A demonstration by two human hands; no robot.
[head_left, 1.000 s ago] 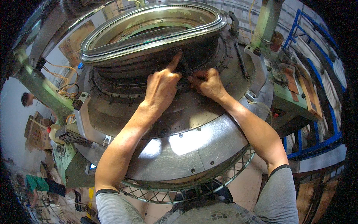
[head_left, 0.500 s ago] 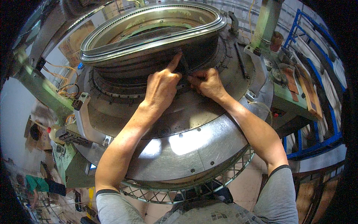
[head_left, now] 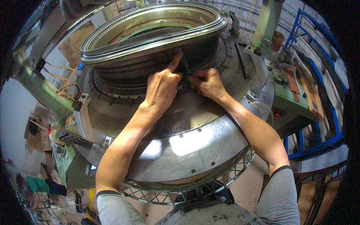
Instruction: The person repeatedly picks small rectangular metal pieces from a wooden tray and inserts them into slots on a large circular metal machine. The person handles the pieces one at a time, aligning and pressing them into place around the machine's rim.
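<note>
Both hands work at the dark outer wall of a large round metal drum [head_left: 123, 67] on a circular machine. My left hand [head_left: 162, 87] has its index finger stretched up against the wall, while the other fingers curl beside a thin dark strip [head_left: 186, 67]. The thumb and whatever those curled fingers hold are hidden. Just to the right, my right hand [head_left: 210, 84] is closed in a pinch at the strip's lower end, close to the drum's base. The strip stands slightly tilted between the two hands; its exact kind is too dark to make out.
A wide polished metal ring [head_left: 183, 159] curves in front of me. On the right flange lies a dark rod [head_left: 242, 60]. Green machine posts [head_left: 264, 24] rise around the drum. A blue rack [head_left: 318, 150] stands at right. A person in green [head_left: 37, 184] is far left.
</note>
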